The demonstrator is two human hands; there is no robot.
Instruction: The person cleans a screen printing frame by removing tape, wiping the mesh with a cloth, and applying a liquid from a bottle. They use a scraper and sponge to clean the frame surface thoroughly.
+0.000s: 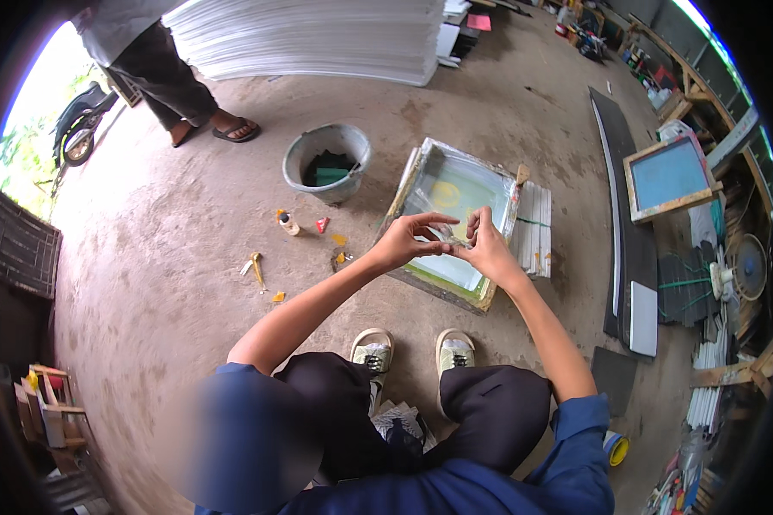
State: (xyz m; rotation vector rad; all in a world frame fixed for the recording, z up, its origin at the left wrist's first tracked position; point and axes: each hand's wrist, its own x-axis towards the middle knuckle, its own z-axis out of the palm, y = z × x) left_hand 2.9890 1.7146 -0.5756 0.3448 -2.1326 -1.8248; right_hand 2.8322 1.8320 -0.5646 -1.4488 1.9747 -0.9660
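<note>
My left hand (pixel 410 240) and my right hand (pixel 488 246) meet over a screen printing frame (pixel 500 176), fingers bent and pinching. Between them is a small piece of clear, crinkled plastic (pixel 443 230); its exact kind does not show. The wooden-edged frame lies tilted on the floor before my feet, its pale mesh bearing a yellowish round mark. My hands hide part of the mesh. A wooden-handled tool (pixel 522 174) rests at the frame's upper right corner.
A grey bucket (pixel 297 172) with dark green contents stands left of the frame. Nearby are a small bottle (pixel 289 225) and a yellow-handled tool (pixel 257 269). A person in sandals (pixel 235 130) stands at far left, by stacked white sheets (pixel 309 39). Right is a blue-mesh frame (pixel 668 178).
</note>
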